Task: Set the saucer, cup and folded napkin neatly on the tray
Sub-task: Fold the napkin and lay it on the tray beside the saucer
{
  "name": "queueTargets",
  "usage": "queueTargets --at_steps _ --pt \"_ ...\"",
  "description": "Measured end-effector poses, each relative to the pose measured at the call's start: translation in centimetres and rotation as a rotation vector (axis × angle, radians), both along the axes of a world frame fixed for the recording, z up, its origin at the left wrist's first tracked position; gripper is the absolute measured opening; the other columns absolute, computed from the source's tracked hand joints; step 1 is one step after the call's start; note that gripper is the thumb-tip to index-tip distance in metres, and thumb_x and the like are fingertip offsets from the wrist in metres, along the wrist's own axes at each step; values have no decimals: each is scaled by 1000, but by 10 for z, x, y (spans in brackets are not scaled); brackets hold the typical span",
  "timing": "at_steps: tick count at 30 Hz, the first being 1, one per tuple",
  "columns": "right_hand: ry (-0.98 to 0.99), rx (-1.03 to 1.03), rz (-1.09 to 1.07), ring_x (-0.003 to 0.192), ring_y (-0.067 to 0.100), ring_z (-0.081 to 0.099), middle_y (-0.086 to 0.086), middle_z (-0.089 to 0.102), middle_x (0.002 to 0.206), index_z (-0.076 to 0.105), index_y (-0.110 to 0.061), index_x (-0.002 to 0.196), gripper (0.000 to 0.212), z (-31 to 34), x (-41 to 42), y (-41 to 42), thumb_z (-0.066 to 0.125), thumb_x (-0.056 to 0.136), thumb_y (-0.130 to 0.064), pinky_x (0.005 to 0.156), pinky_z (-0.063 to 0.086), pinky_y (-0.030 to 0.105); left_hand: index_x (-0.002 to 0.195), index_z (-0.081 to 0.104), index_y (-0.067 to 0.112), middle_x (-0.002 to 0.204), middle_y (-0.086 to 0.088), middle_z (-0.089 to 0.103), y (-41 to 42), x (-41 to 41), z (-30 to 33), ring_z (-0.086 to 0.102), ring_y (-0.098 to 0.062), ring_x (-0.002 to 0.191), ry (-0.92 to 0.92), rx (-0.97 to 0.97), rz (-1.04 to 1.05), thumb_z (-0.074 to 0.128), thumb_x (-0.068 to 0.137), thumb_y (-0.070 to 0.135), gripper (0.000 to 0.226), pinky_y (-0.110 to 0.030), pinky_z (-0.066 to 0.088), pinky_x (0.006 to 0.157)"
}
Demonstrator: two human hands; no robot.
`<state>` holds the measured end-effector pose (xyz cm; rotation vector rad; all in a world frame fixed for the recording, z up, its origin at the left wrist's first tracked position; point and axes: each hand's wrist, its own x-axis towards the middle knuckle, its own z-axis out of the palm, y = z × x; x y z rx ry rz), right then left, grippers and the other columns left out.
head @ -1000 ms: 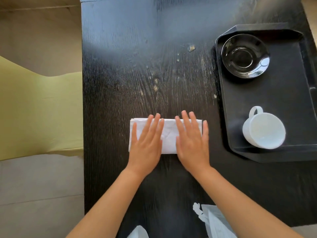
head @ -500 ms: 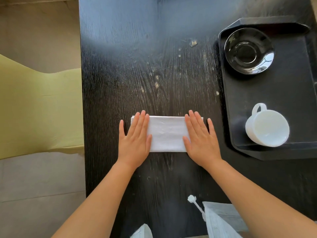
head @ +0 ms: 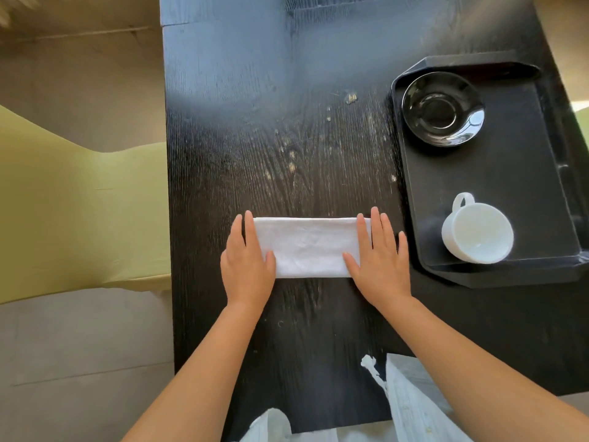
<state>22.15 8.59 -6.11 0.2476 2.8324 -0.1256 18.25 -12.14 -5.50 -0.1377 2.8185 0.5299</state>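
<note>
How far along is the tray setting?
Done: the saucer and the cup are on the tray, apart. In hand: left hand and right hand press flat on the folded napkin on the table. Left: napkin onto tray, probably cup onto saucer.

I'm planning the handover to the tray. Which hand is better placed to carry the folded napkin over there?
Probably the right hand: it rests flat on the napkin end nearest the tray, which sits to the right. The left hand is on the far end.
</note>
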Motion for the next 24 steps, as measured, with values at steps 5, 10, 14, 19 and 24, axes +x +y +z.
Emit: queueTargets --at_steps 5,10,14,19,24 --pt "66 -293 -473 121 32 42 16 46 132 27 -4 143 69 17 -7 -11 62 87 -26 89 47 41 129 46 7 122 -13 53 -2 -3 8 55 -25 102 -113 167 308 58 87 21 46 -38 51 77" --pt "81 -484 -652 101 30 57 13 58 111 53 -5 112 29 18 -13 -17 58 86 -16 78 53 43 119 49 5 102 -8 56 -6 -10 11 53 -19 87 -309 359 470 57 88 16 34 -32 46 69" --pt "-49 -544 -714 86 28 59 13 60 104 58 -8 95 15 16 -16 -11 55 83 -17 67 49 37 87 62 2 88 -13 61 -10 -10 11 57 -25 80 -369 364 416 54 86 15 14 -34 46 67" --pt "-46 -667 -737 81 23 55 7 59 92 55 -11 86 5 30 -15 -6 54 85 -16 65 43 32 83 62 8 92 -13 64 -11 3 21 62 -27 87 -303 500 420 56 86 12 8 -38 53 75" --pt "16 -848 -715 83 22 56 7 62 91 60 -11 86 7 60 -21 0 54 84 -8 67 44 31 95 60 15 98 -5 63 -24 -1 42 61 -21 91 -357 716 465 56 88 11 9 -37 53 77"
